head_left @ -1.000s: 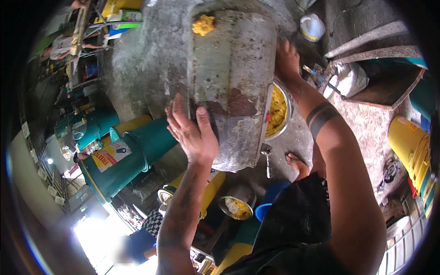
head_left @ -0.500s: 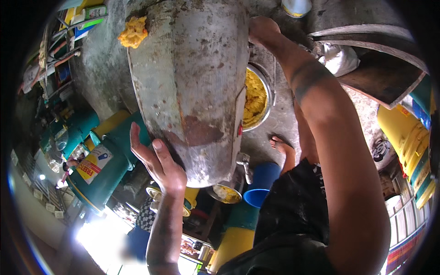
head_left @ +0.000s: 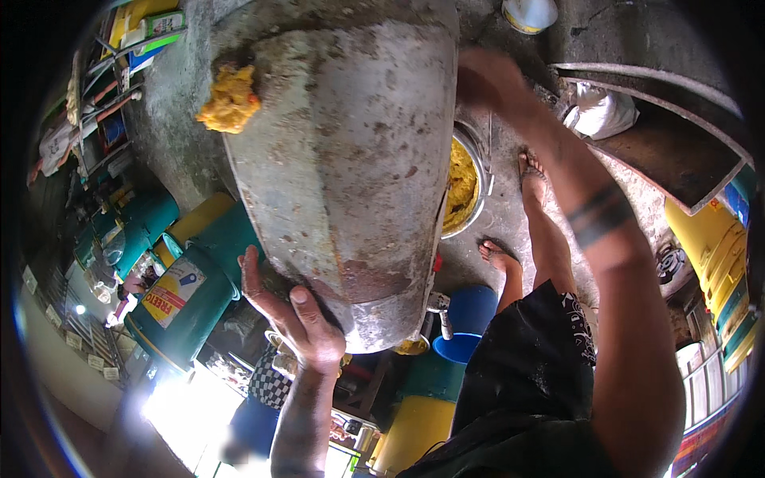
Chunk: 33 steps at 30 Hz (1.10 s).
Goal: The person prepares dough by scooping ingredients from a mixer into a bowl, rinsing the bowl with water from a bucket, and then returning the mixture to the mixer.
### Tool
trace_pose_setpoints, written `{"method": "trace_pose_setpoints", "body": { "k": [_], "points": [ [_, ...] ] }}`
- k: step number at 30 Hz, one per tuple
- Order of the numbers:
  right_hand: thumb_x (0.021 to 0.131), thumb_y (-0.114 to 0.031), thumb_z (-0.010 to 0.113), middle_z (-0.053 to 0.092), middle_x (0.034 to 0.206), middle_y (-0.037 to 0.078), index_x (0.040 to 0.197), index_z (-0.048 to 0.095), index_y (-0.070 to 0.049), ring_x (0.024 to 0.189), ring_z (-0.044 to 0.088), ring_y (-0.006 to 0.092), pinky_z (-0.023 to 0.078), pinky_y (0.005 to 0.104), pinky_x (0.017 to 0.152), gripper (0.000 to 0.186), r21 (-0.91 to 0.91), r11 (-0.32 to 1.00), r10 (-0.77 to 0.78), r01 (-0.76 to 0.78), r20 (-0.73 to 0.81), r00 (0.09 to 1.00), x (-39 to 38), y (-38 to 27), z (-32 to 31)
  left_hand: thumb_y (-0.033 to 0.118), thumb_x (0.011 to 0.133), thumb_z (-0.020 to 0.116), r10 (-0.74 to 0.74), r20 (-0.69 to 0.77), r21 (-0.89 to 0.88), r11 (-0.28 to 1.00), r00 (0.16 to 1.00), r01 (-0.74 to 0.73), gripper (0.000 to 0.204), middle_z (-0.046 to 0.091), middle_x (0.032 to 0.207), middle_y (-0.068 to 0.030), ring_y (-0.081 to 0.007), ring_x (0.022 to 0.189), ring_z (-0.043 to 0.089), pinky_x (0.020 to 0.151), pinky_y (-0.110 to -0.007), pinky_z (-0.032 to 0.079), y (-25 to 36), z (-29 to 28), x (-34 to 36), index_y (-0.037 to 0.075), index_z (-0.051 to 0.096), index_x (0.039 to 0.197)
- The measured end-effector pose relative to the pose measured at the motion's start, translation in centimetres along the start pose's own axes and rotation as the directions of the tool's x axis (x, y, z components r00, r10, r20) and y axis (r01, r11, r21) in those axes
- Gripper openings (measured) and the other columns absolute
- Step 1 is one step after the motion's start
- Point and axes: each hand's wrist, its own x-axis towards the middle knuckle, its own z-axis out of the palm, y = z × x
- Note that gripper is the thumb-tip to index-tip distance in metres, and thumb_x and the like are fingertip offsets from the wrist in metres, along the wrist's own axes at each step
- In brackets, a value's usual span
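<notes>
In front of me is a large tapered metal housing point(head_left: 351, 175), grey, scuffed and stained. A yellow-orange clump of mash point(head_left: 228, 101) sticks to its far left corner. My left hand point(head_left: 299, 323) lies against the near left side of the housing, with thumb and fingers spread. At the far right, my right hand point(head_left: 490, 76) reaches the housing's side; its fingers are blurred and partly hidden. A metal pot point(head_left: 482, 179) of yellow mash point(head_left: 460, 187) stands beyond the right side, partly covered by the housing. Near my left hand, a small metal lever point(head_left: 441, 311) juts from the housing's near end.
A blue bucket point(head_left: 470, 315) stands by my feet, near a yellow container point(head_left: 410, 434). Green barrels point(head_left: 183, 307) line the left. At right are a wooden-edged board point(head_left: 677, 147), a white sack point(head_left: 602, 111) and stacked yellow buckets point(head_left: 705, 263). A white tub point(head_left: 530, 14) sits far back.
The housing has shifted nearer and slightly right, with the clump on it. Both hands have moved along with it. More of the lower bowl of yellow mash is now hidden.
</notes>
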Motion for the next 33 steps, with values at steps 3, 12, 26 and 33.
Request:
{"method": "trace_pose_setpoints", "body": {
  "k": [3, 12, 26, 33],
  "points": [
    [0.081, -0.023, 0.065, 0.074, 0.090, 0.013, 0.094, 0.076, -0.011, 0.086, 0.073, 0.0319, 0.058, 0.0453, 0.074, 0.020, -0.022, 0.986, 0.168, -0.167, 0.069, 0.983, 3.5, 4.8, 2.3, 0.059, 0.100, 0.037, -0.009, 0.011, -0.121, 0.993, 1.000, 0.010, 0.080, 0.026, 0.151, -0.0195, -0.0315, 0.140, 0.029, 0.114, -0.049, 0.025, 1.8, 1.3, 0.2, -0.002, 0.024, 0.150],
    [0.088, -0.022, 0.058, 0.073, 0.094, 0.017, 0.098, 0.075, -0.012, 0.093, 0.071, 0.0350, 0.058, 0.0477, 0.081, 0.023, -0.021, 1.000, -0.005, 0.004, -0.082, 0.997, 1.8, 1.2, 2.2, 0.056, 0.101, 0.041, -0.035, -0.032, -0.146, 0.989, 0.999, 0.030, 0.077, 0.026, 0.151, -0.0198, -0.0325, 0.138, 0.031, 0.113, -0.051, 0.026, 0.8, 1.1, -0.2, -0.002, 0.023, 0.149],
    [0.088, -0.021, 0.058, 0.070, 0.114, 0.013, 0.121, 0.064, -0.014, 0.110, 0.066, 0.0343, 0.057, 0.0500, 0.086, 0.034, 0.244, 0.936, 0.275, -0.252, -0.063, 0.959, 1.8, 4.8, 12.7, 0.052, 0.103, 0.037, 0.083, -0.024, -0.110, 0.990, 0.996, -0.085, 0.071, 0.026, 0.151, -0.0206, -0.0343, 0.139, 0.030, 0.113, -0.052, 0.027, 1.8, 1.5, 0.1, -0.001, 0.025, 0.148],
    [0.086, -0.019, 0.063, 0.074, 0.102, 0.012, 0.102, 0.075, -0.011, 0.093, 0.072, 0.0300, 0.059, 0.0453, 0.075, 0.021, -0.013, 0.993, 0.110, -0.115, -0.202, 0.973, 3.8, 6.1, 3.3, 0.052, 0.104, 0.037, 0.171, -0.008, -0.052, 0.984, 0.985, -0.171, 0.070, 0.029, 0.149, -0.0223, -0.0345, 0.138, 0.031, 0.113, -0.052, 0.027, 0.8, 1.4, 0.6, -0.003, 0.028, 0.147]
  ]
}}
